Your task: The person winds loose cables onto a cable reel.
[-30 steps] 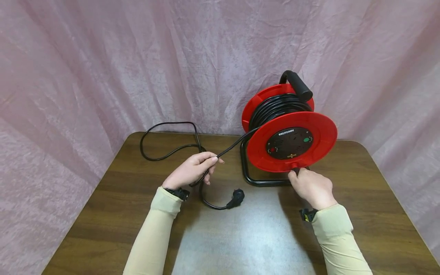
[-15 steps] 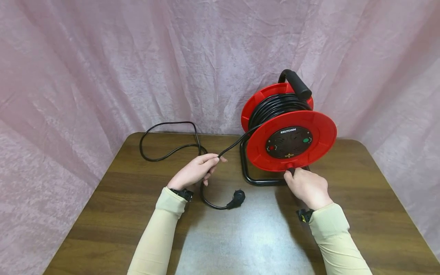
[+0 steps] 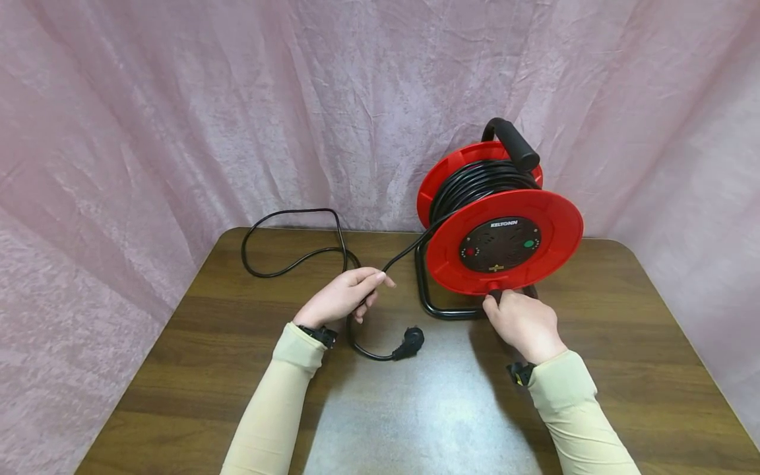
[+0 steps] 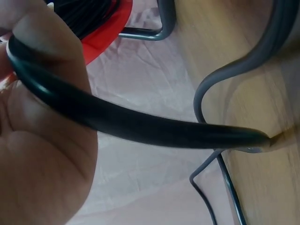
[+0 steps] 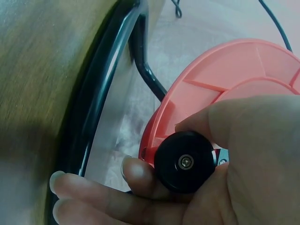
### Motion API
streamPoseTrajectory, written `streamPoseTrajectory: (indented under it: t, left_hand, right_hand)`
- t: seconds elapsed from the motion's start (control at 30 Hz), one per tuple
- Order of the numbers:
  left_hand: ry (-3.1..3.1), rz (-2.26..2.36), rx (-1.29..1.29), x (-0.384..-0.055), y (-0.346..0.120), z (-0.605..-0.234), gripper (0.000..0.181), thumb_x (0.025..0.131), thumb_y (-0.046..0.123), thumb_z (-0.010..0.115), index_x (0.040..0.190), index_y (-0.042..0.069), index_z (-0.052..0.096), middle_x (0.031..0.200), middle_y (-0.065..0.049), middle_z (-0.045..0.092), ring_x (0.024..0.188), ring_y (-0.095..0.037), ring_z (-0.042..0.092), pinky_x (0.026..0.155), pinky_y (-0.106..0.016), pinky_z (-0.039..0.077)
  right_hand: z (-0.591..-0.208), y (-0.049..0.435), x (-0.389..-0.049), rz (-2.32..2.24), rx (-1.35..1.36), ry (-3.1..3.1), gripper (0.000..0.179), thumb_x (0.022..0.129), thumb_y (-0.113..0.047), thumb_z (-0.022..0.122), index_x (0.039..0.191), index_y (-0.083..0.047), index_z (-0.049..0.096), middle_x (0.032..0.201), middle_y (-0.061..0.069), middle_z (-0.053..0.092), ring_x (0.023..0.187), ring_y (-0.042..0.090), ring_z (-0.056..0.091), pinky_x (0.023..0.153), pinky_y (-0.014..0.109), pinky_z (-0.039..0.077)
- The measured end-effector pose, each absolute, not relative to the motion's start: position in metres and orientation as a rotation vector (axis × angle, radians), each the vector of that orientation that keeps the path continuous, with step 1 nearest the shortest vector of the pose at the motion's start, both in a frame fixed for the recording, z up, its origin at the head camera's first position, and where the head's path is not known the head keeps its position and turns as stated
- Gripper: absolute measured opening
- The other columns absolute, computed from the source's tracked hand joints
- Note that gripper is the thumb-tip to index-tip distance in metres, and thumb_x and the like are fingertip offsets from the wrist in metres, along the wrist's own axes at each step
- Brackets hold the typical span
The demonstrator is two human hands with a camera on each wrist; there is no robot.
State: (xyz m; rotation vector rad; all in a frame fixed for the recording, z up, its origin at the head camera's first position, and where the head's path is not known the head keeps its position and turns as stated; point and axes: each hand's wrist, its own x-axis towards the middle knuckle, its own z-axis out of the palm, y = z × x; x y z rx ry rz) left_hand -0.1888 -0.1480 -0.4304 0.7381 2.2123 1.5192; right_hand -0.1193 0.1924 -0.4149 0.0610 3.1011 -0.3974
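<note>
A red cable reel (image 3: 451,264) with black cable wound between its two discs stands on a black tubular frame (image 3: 454,315) at the right. My left hand (image 3: 337,295) pinches the loose black cable (image 3: 404,253) between thumb and forefinger, left of the reel. In the left wrist view the cable (image 4: 140,124) runs across the palm and out past it. My right hand (image 3: 525,324) holds the black crank knob (image 5: 185,161) at the bottom of the front disc, thumb and forefinger around it, while other fingers (image 5: 89,192) extend toward the frame tube.
Loose cable (image 3: 291,211) loops over the wooden table (image 3: 196,369) at the back left. Its black plug (image 3: 410,343) lies between my hands. A carrying handle (image 3: 516,145) tops the reel. Pink curtain (image 3: 237,119) hangs behind the table.
The front disc has turned slightly clockwise, its knob and my right hand shifting left along the bottom. My left hand has moved a little right, toward the reel, with the cable.
</note>
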Motion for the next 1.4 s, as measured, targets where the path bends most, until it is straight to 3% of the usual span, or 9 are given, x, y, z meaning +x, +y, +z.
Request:
streamPoseTrajectory:
  t: [0.37, 0.67, 0.8, 1.03, 1.23, 1.4]
  left_hand:
    - [2.180, 1.542, 0.718, -0.187, -0.146, -0.428, 0.029, 0.111, 0.030, 0.047, 0.134, 0.028, 0.065, 0.079, -0.009, 0.052, 0.058, -0.026, 0.048, 0.061, -0.054, 0.057]
    - [2.240, 1.526, 0.754, -0.189, -0.146, -0.428, 0.029, 0.109, 0.040, 0.050, 0.124, 0.026, 0.071, 0.073, -0.009, 0.056, 0.054, -0.021, 0.054, 0.055, -0.040, 0.053]
    - [2.255, 1.524, 0.763, -0.190, -0.146, -0.429, 0.030, 0.108, 0.043, 0.050, 0.128, 0.031, 0.070, 0.071, -0.007, 0.054, 0.054, -0.023, 0.051, 0.056, -0.047, 0.051]
    - [2.217, 1.522, 0.790, -0.190, -0.144, -0.428, 0.032, 0.110, 0.026, 0.049, 0.138, 0.030, 0.064, 0.074, -0.006, 0.052, 0.057, -0.028, 0.051, 0.064, -0.056, 0.053]
    - [2.267, 1.501, 0.818, -0.189, -0.144, -0.427, 0.027, 0.109, 0.032, 0.052, 0.126, 0.022, 0.070, 0.077, -0.008, 0.057, 0.061, -0.021, 0.056, 0.067, -0.053, 0.056]
    - [2.328, 1.482, 0.802, -0.190, -0.145, -0.427, 0.030, 0.107, 0.046, 0.052, 0.115, 0.029, 0.075, 0.070, -0.006, 0.056, 0.063, -0.024, 0.057, 0.070, -0.048, 0.054]
  right_hand:
    - [-0.418, 0.189, -0.120, -0.396, 0.044, 3.141, 0.048, 0.102, -0.034, 0.041, 0.067, -0.006, 0.060, 0.064, 0.013, 0.062, 0.066, 0.043, 0.064, 0.051, 0.056, 0.047]
    - [-0.420, 0.182, -0.120, -0.413, -0.002, 3.177, 0.046, 0.102, -0.035, 0.047, 0.070, -0.005, 0.058, 0.062, 0.012, 0.060, 0.066, 0.043, 0.064, 0.051, 0.054, 0.048]
    - [-0.421, 0.178, -0.120, -0.415, -0.022, 3.186, 0.045, 0.102, -0.036, 0.050, 0.072, -0.004, 0.058, 0.063, 0.013, 0.060, 0.067, 0.043, 0.064, 0.050, 0.052, 0.048]
    - [-0.423, 0.176, -0.120, -0.404, -0.057, 3.223, 0.043, 0.101, -0.039, 0.056, 0.075, -0.004, 0.058, 0.064, 0.014, 0.061, 0.064, 0.041, 0.063, 0.048, 0.050, 0.046]
    - [-0.423, 0.172, -0.120, -0.430, -0.077, 3.225, 0.044, 0.101, -0.041, 0.057, 0.074, -0.006, 0.056, 0.062, 0.010, 0.058, 0.063, 0.041, 0.063, 0.048, 0.050, 0.047]
    - [-0.424, 0.168, -0.122, -0.462, -0.111, 3.212, 0.046, 0.102, -0.044, 0.056, 0.076, -0.007, 0.056, 0.061, 0.007, 0.057, 0.063, 0.039, 0.063, 0.049, 0.049, 0.047]
